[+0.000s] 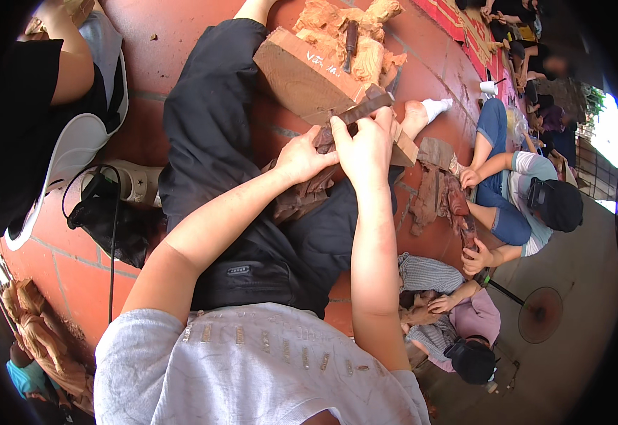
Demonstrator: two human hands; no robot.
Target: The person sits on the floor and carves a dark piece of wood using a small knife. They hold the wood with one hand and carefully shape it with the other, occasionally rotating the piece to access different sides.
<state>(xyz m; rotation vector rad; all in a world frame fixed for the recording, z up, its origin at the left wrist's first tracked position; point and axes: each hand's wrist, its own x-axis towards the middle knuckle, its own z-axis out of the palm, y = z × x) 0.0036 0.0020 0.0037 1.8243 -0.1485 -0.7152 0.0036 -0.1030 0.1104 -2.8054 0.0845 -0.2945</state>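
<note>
On my lap lies a dark reddish-brown wood carving [302, 198], partly covered by my forearms. Close to its far end, my left hand [305, 157] is closed around the carving, thumb pointing right. My right hand [365, 149] grips a dark brown bar-shaped tool [365, 106], its thumb pressed near the carving; the tool's working end is hard to make out. Just beyond both hands stands a thick wooden block [309, 78] with handwriting on its side. On top of it rest a pale, rough-carved wood figure [369, 60] and a dark-handled chisel [351, 42].
Red tiles [153, 42] cover the floor. To my left are a white plastic chair [75, 142], a black bag [114, 227] and a thin black cable [114, 262]. A person in a dark cap [557, 204] works on a reddish carving [457, 205] at right. A fan [541, 314] stands beyond.
</note>
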